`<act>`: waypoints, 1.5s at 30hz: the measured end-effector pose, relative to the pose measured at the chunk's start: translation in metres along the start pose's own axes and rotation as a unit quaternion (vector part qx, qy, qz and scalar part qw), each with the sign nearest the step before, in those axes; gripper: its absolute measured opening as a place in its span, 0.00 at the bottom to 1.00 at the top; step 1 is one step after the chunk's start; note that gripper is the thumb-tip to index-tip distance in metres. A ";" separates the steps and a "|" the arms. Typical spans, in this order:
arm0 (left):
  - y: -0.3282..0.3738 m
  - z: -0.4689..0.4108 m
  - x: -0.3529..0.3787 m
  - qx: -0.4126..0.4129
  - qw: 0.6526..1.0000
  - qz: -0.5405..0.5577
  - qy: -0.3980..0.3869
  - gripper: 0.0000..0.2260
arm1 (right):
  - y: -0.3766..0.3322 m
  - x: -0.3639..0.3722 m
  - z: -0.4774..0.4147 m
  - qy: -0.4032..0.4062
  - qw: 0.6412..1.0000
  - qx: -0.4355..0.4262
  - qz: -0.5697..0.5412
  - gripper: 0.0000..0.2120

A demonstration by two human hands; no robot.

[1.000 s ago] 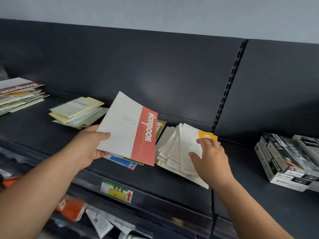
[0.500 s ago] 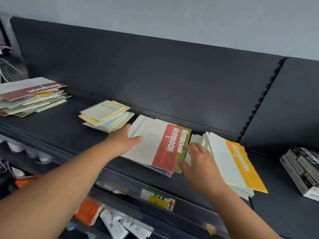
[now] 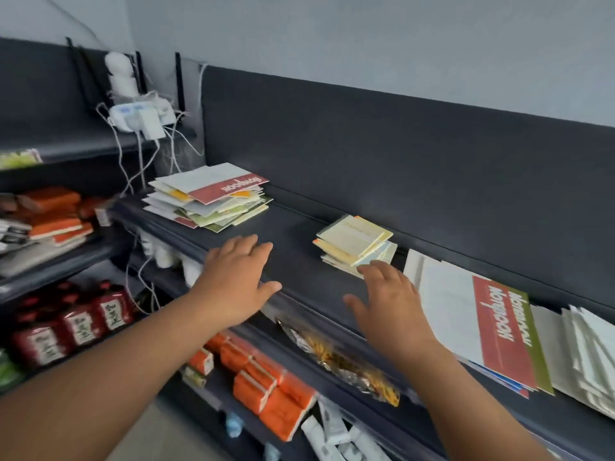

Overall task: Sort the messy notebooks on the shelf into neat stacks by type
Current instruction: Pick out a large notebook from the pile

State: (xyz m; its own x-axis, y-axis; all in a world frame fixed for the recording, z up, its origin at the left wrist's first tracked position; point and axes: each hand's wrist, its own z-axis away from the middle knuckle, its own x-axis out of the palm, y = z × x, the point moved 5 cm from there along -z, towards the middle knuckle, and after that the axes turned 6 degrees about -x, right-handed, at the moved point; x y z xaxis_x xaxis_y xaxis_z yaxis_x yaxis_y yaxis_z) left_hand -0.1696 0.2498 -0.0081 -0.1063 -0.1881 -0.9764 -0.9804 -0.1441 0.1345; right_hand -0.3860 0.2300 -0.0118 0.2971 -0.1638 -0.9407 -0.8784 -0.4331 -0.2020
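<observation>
1. The left hand (image 3: 238,277) hovers palm down over a bare stretch of the dark shelf (image 3: 299,261). Its fingers are straight and close together, the thumb is out to the side, and it holds nothing.
2. The right hand (image 3: 389,301) is also flat and empty, fingers loosely spread. It reaches the near corner of the small yellow notebook stack (image 3: 356,242) (whether it touches the covers I cannot tell).
3. The notebooks lie in four groups along the shelf:
   - a fanned, untidy pile (image 3: 209,197) at the far left, with a red-banded cover on top;
   - the small yellow stack in the middle;
   - a red-banded notebook (image 3: 482,324) to the right, lying on a green-banded one;
   - a spread of white notebooks (image 3: 585,354) at the right edge.
4. Both palms appear to be open and low so they can close in on the small stack from either side. Squaring slipped edges takes flat hands, not a pinch.
5. The sorting looks partly done. The large covers are gathered by size, but every pile is skewed, and the far-left one mixes colours.
6. Orange packs (image 3: 266,387) and a foil snack bag (image 3: 339,354) sit on the shelves below, apart from the work.
</observation>
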 end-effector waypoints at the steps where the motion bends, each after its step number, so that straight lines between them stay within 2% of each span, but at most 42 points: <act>1: -0.020 0.002 -0.006 -0.010 1.000 -0.009 0.007 0.32 | -0.016 0.005 -0.009 0.001 1.000 -0.010 -0.004 0.26; 10: -0.158 0.002 -0.034 -0.105 0.994 -0.011 0.042 0.33 | -0.119 0.041 -0.081 -0.022 0.996 -0.077 -0.038 0.28; 19: -0.232 -0.064 -0.036 -0.142 0.988 0.001 0.054 0.33 | -0.156 0.084 -0.191 -0.036 0.980 -0.043 -0.191 0.28; 26: -0.265 -0.153 -0.035 -0.121 0.990 -0.017 0.073 0.33 | -0.170 0.119 -0.284 -0.045 0.973 -0.005 -0.226 0.27; 32: -0.288 -0.222 -0.012 -0.098 0.994 -0.001 0.040 0.32 | -0.172 0.147 -0.328 -0.060 0.968 0.033 -0.240 0.24; 35: -0.294 -0.258 -0.008 -0.072 0.996 0.015 0.042 0.31 | -0.170 0.156 -0.342 -0.053 0.962 0.070 -0.258 0.20; 38: -0.301 -0.294 -0.001 -0.035 0.998 0.028 0.033 0.29 | -0.171 0.163 -0.352 -0.039 0.955 0.117 -0.269 0.22; 45: -0.315 -0.357 0.021 0.033 0.998 0.021 -0.050 0.23 | -0.180 0.179 -0.367 -0.010 0.912 0.248 -0.327 0.23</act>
State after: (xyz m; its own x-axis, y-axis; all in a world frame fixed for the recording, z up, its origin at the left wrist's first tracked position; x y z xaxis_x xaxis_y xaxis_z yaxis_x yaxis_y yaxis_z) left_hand 0.1960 -0.0556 -0.0103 -0.1611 -0.0936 -0.9825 -0.9831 -0.0723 0.1681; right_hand -0.0367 -0.0470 -0.0439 0.8152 0.0046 -0.5792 -0.5791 0.0228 -0.8149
